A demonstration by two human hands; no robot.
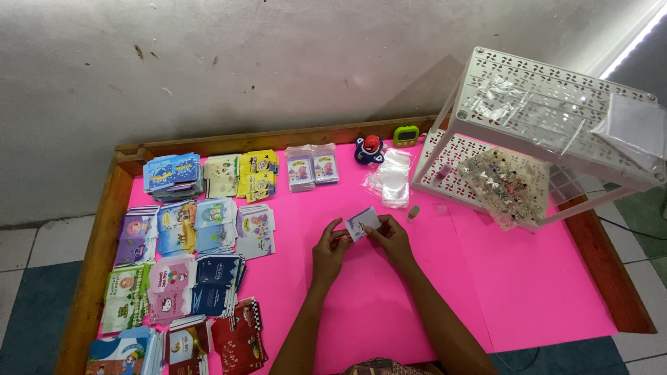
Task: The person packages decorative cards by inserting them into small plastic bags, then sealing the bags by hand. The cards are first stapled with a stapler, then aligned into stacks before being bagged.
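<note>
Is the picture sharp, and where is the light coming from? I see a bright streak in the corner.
Head view: mostly sharp, the small card between the left hand and right hand crisp; a bright light strip glares top right; the white rack throws a soft shadow on the wall; edges bow slightly.

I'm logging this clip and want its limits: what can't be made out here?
Head view only:
- Small card: print too small; left hand and right hand cover its edges.
- Card stacks: bottom ones cut off by the frame edge.
- Bag of small pieces: contents too small, partly behind the white rack.
</note>
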